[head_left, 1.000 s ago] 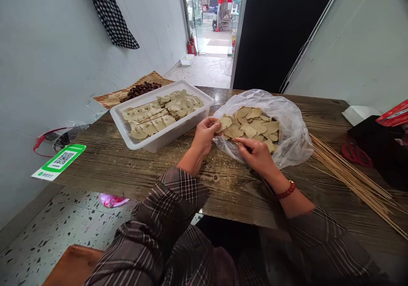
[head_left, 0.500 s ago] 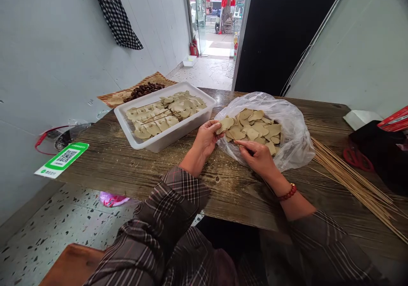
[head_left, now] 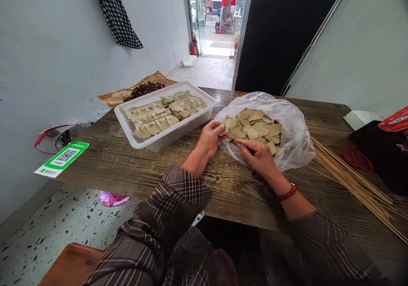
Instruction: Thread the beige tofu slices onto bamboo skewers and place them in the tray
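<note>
My left hand (head_left: 208,140) pinches a flat, pale beige food slice (head_left: 228,125) at the near left side of a clear plastic bag (head_left: 295,128). My right hand (head_left: 257,155) is closed on a thin bamboo skewer (head_left: 235,139), whose tip points toward the slice. Whether the tip has gone into the slice I cannot tell. Many loose slices (head_left: 258,128) of the same kind fill the open bag. To the left stands a white plastic tub (head_left: 165,136) with rows of skewered slices (head_left: 153,126) in it.
Bamboo skewers (head_left: 353,184) lie on the right of the wooden table (head_left: 143,171), near red scissors (head_left: 358,159) and a black bag (head_left: 379,158). Dark reddish-brown pieces (head_left: 145,90) lie on patterned paper behind the tub. A green QR card (head_left: 63,159) sits at the left edge.
My left hand has shifted slightly to the right with the slice, nearer to the skewer's tip. My right hand has hardly moved.
</note>
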A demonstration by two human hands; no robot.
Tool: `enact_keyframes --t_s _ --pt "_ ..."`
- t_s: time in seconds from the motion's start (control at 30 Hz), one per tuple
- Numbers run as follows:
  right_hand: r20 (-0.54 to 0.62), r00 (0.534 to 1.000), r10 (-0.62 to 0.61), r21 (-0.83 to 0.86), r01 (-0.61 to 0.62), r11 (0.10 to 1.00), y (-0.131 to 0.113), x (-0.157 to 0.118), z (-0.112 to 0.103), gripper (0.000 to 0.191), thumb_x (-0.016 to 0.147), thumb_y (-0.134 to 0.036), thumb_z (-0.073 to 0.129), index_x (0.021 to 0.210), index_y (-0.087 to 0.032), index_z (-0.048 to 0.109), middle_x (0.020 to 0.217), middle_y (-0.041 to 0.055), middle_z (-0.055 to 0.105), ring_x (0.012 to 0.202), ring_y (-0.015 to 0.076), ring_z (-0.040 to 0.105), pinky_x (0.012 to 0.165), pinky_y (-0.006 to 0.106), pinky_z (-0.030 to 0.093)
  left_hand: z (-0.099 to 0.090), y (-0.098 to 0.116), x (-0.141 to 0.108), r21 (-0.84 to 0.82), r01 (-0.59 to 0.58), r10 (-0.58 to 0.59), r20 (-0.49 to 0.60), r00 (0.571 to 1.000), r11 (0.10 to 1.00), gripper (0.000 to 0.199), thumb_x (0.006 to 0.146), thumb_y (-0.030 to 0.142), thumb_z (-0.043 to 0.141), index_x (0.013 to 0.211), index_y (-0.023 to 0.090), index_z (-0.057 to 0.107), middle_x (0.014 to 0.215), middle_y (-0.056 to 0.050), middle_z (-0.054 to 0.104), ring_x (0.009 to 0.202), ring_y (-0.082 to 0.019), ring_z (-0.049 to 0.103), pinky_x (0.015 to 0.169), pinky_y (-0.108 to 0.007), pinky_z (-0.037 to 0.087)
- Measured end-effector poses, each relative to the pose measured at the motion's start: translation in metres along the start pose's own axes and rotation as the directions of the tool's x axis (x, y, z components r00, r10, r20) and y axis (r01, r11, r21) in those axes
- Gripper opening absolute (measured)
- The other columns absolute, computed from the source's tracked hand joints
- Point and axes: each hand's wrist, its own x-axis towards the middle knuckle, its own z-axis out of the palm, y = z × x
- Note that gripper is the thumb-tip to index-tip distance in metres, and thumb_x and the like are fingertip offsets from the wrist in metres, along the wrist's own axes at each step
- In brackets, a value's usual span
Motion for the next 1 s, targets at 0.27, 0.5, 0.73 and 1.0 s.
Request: enact_keyframes --t_s 0.27,0.5,0.73,1.0 --pt "0.0 0.999 0.043 0.032 -0.043 0.999 0.0012 0.0002 0.0017 0.029 0.089 -0.023 0.054 0.106 -0.021 0.077 0.106 0.0083 0.077 0.095 0.0221 0.073 0.085 0.036 0.057 0.0024 0.0011 -0.0022 0.078 -0.11 0.113 -0.036 0.993 0.991 0.029 0.06 0.023 0.079 0.076 0.016 0.056 0.067 0.004 0.06 0.057 -0.008 0.057 0.056 -0.021 0.048" --pt "0.014 0.997 0.073 0.063 -0.074 0.995 -0.0006 -0.0005 0.0018 0.029 0.089 -0.024 0.054 0.105 -0.019 0.077 0.106 0.0094 0.077 0.094 0.0215 0.072 0.082 0.033 0.055 0.0024 -0.0001 -0.0016 0.135 -0.185 0.191 -0.04 0.981 0.974 0.025 0.063 0.024 0.076 0.077 0.017 0.057 0.069 0.003 0.061 0.059 -0.008 0.055 0.057 -0.021 0.048" --pt "-0.002 0.986 0.166 0.062 -0.166 0.984 -0.0011 0.0005 0.0003 0.029 0.088 -0.028 0.054 0.097 -0.015 0.078 0.088 0.0072 0.077 0.07 0.0173 0.066 0.064 0.028 0.048 0.0028 -0.0041 -0.0009 0.247 -0.262 0.248 0.086 0.965 0.933 0.019 0.067 0.024 0.074 0.074 0.016 0.058 0.059 0.004 0.056 0.054 -0.007 0.052 0.056 -0.02 0.042" --pt "-0.047 0.971 0.236 0.12 -0.229 0.966 0.0019 0.0039 -0.0015 0.028 0.086 -0.035 0.056 0.085 -0.016 0.075 0.071 0.0035 0.07 0.061 0.0146 0.055 0.059 0.027 0.04 0.0077 -0.0048 -0.0063 0.205 -0.168 0.129 0.188 0.974 0.964 0.033 0.064 0.035 0.083 0.08 0.015 0.062 0.066 0.002 0.06 0.059 -0.007 0.052 0.057 -0.019 0.043"
